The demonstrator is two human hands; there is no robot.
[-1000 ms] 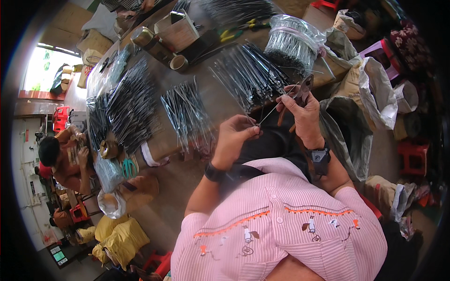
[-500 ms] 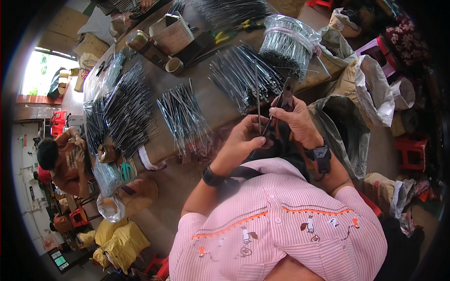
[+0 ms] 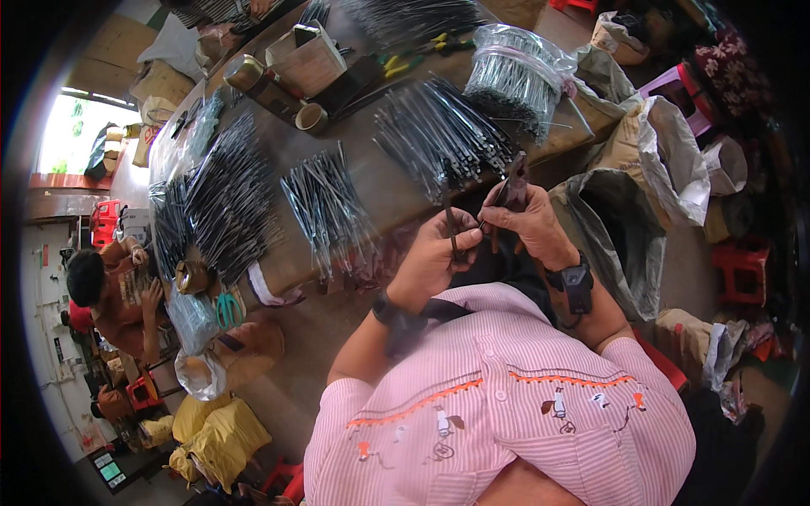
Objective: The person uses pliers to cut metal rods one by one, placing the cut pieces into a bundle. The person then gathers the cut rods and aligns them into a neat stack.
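In front of my chest, my left hand (image 3: 437, 257) is closed around a thin dark metal strip (image 3: 450, 221), which stands up between thumb and fingers. Close by on the right, my right hand (image 3: 533, 226) grips a pair of pliers (image 3: 516, 173), jaws pointing up and away, handles partly hidden by the palm. Its thumb and forefinger meet near my left fingertips, where a small dark end shows; whether it belongs to the same strip I cannot tell. Beyond my hands, a spread of similar strips (image 3: 443, 135) lies on the table (image 3: 371, 190), with a smaller bunch (image 3: 325, 202) to its left.
A plastic-wrapped bundle of strips (image 3: 515, 80) sits at the table's right edge. A large pile (image 3: 232, 198) lies left. A flask (image 3: 245, 74), box (image 3: 305, 61) and yellow-handled pliers (image 3: 401, 63) are farther back. An open sack (image 3: 620, 240) stands right; another person (image 3: 118, 291) sits left.
The long strip in my left hand has dropped lower and now stands shorter above the fingers. My hands have drawn together slightly, and the slanted strip beside the pliers no longer shows clearly.
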